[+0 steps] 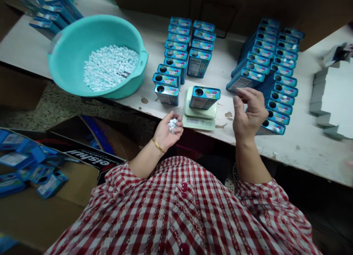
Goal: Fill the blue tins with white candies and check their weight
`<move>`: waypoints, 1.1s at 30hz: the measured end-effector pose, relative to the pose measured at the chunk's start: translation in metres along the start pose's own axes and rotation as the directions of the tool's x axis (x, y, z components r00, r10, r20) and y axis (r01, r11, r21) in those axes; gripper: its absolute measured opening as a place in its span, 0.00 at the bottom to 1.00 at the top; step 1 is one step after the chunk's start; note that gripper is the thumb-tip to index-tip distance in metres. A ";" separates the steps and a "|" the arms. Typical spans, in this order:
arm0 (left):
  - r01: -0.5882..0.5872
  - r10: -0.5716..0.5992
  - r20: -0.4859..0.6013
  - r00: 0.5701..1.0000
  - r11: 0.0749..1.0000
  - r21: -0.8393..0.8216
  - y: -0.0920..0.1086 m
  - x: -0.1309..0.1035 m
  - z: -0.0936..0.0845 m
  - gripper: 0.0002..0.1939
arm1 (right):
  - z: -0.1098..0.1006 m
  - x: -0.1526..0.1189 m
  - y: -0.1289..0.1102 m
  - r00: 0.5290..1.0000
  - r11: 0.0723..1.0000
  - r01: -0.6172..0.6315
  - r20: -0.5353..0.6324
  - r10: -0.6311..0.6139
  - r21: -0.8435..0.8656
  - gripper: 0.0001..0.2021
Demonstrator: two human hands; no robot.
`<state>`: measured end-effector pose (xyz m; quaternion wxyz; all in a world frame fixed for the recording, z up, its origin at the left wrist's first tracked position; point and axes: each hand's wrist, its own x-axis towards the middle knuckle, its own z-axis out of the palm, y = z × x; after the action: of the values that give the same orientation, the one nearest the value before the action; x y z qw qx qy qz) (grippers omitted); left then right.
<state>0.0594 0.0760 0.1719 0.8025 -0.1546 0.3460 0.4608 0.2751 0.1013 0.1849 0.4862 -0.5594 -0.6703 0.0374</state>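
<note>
My left hand [167,133] is cupped palm up in front of the scale, its fingers curled around a small heap of white candies [172,125]. On the pale green weighing scale [200,123] stands a blue candy tin [205,96] with a round dark hole in its top. My right hand [249,115] is raised to the right of the scale, beside the right-hand rows of blue tins [281,107]. Its fingers are bent and apart from the thumb, with nothing visible between them.
A turquoise basin [63,63] holding many white candies stands at the left. More tins [176,45] are lined up behind the scale. Below left, a cardboard box [79,181] contains blue tins. White stacked pieces [333,96] lie at the far right of the table [132,104].
</note>
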 end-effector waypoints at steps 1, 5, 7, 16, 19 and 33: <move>-0.006 0.006 -0.014 1.000 1.000 -0.011 0.002 -0.003 -0.008 0.20 | -0.002 -0.003 0.009 0.999 0.999 -0.033 -0.025 0.033 0.018 0.12; 0.006 -0.008 -0.107 0.994 1.000 -0.016 0.001 -0.011 -0.040 0.19 | 0.001 -0.018 0.033 0.992 0.990 -0.115 -0.040 0.118 0.077 0.11; 0.024 -0.026 -0.151 0.988 1.000 -0.010 -0.003 -0.013 -0.052 0.19 | 0.005 -0.023 0.036 0.989 0.985 -0.142 -0.019 0.145 0.096 0.12; 0.070 -0.067 -0.201 0.977 0.998 0.009 -0.016 -0.013 -0.064 0.16 | 0.013 -0.008 0.018 0.971 0.993 -0.079 0.233 0.056 0.089 0.27; 0.078 -0.071 -0.173 0.982 0.996 0.032 -0.018 -0.011 -0.058 0.16 | 0.017 -0.004 0.014 0.958 0.996 -0.047 0.287 0.022 0.081 0.29; 0.072 -0.068 -0.162 0.984 0.997 0.020 -0.017 -0.011 -0.053 0.16 | 0.042 0.002 0.021 0.920 0.990 -0.083 0.391 0.032 0.112 0.33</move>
<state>0.0483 0.0305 0.1407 0.7897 -0.1929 0.4100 0.4136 0.2607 0.1317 0.1516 0.3771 -0.5285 -0.7327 0.2041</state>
